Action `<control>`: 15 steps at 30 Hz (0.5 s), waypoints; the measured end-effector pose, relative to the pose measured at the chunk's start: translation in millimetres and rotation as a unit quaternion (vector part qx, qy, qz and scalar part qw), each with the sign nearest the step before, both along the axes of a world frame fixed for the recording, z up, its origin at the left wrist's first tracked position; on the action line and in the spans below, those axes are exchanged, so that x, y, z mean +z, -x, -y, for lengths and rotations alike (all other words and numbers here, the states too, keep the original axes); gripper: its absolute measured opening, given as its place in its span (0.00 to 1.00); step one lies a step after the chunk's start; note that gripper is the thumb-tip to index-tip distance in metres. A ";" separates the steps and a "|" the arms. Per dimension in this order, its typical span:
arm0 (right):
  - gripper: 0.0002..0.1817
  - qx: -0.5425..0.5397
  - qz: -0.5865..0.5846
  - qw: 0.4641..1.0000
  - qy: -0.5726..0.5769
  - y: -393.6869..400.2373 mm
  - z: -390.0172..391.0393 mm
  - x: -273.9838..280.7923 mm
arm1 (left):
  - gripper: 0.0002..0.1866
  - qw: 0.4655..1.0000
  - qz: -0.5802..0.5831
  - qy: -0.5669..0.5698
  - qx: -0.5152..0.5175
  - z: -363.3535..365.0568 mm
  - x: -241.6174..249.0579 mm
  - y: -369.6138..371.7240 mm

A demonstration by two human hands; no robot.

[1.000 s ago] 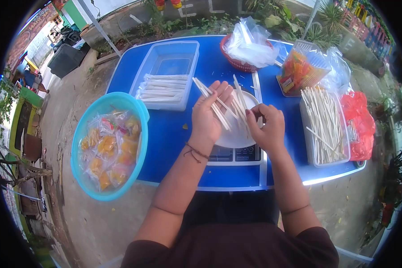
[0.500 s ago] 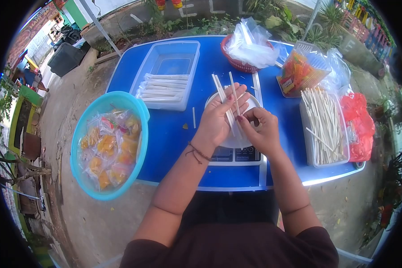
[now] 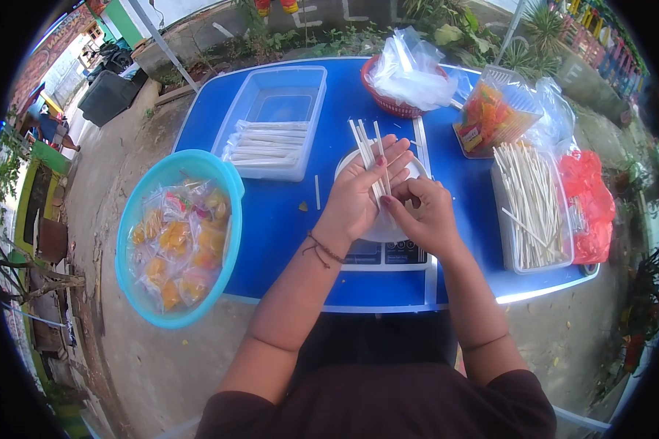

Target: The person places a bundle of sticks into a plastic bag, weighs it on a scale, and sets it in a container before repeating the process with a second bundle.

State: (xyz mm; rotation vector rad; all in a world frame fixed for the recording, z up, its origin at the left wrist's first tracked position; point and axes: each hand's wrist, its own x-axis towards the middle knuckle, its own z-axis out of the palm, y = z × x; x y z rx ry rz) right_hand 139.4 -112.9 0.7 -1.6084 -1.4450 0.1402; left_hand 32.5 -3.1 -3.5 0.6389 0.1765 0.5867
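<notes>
Several thin off-white sticks lie across the palm of my left hand, which is turned up with its thumb closed over them. My right hand is curled beside it, thumb and fingers pinched at the lower end of one stick. A clear film, seemingly a narrow plastic bag, hangs below the sticks between my hands. Under both hands stands a white kitchen scale with a round white plate on it, mostly hidden by the hands.
A clear tub with bagged sticks stands left, above a turquoise basin of bagged snacks. Right are a box of loose sticks, a red bag and a jar of orange pieces. A red basket holds plastic bags.
The single stick near my right fingers has moved left and lower, closer to the others in my left hand. My right hand stays almost in place.
</notes>
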 end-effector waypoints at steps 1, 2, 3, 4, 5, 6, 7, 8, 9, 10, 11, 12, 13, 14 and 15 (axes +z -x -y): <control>0.08 -0.004 -0.025 1.000 0.012 0.1 -0.3 -1.2 | 0.21 1.000 0.006 0.005 -0.003 0.0 -0.3 -0.2; 0.08 -0.007 -0.051 0.998 0.025 0.0 -0.7 -2.8 | 0.21 1.000 0.012 0.010 -0.006 0.0 -0.9 -0.3; 0.08 -0.017 -0.056 0.998 0.022 -0.3 -1.3 -5.7 | 0.22 1.000 0.018 0.015 -0.009 0.0 -1.7 -0.4; 0.08 -0.027 -0.062 0.998 0.020 -0.8 -2.1 -9.6 | 0.22 1.000 0.020 0.014 -0.009 0.0 -2.4 -0.6; 0.08 -0.036 -0.068 0.997 0.017 -1.1 -2.5 -11.5 | 0.23 1.000 0.023 0.013 -0.008 -0.1 -3.3 -0.6; 0.08 -0.036 -0.078 0.996 0.020 -1.4 -2.3 -11.5 | 0.23 1.000 0.025 0.013 -0.008 0.0 -4.0 -0.5; 0.08 -0.036 -0.088 0.995 0.022 -2.1 -2.1 -11.3 | 0.23 1.000 0.023 0.010 -0.007 -0.2 -4.3 -0.3; 0.08 -0.036 -0.098 0.994 0.024 -2.5 -2.2 -11.1 | 0.24 1.000 0.021 0.008 -0.006 -0.7 -4.3 -0.1; 0.08 -0.043 -0.098 0.994 0.016 -2.5 -2.6 -11.0 | 0.24 1.000 0.019 0.005 -0.005 -1.1 -4.3 0.0; 0.08 -0.049 -0.098 0.994 0.007 -2.4 -2.9 -11.0 | 0.24 1.000 0.016 0.001 -0.002 -1.1 -3.8 -0.2; 0.08 -0.056 -0.097 0.994 -0.002 -2.4 -3.2 -10.9 | 0.24 1.000 0.014 -0.002 0.002 -0.9 -2.9 -0.5; 0.08 -0.059 -0.097 0.993 -0.006 -2.6 -3.3 -9.9 | 0.24 1.000 0.011 -0.006 0.006 -0.8 -2.2 -0.6; 0.08 -0.062 -0.097 0.993 -0.009 -2.6 -3.0 -8.2 | 0.24 1.000 0.008 0.001 0.014 -0.7 -1.9 -0.4; 0.08 -0.065 -0.098 0.993 -0.013 -2.7 -2.8 -7.1 | 0.24 1.000 0.006 0.007 0.021 -0.8 -1.6 -0.1; 0.08 -0.075 -0.077 0.994 -0.013 -3.3 -2.6 -6.8 | 0.24 0.999 0.003 0.013 0.029 -1.1 -1.5 0.1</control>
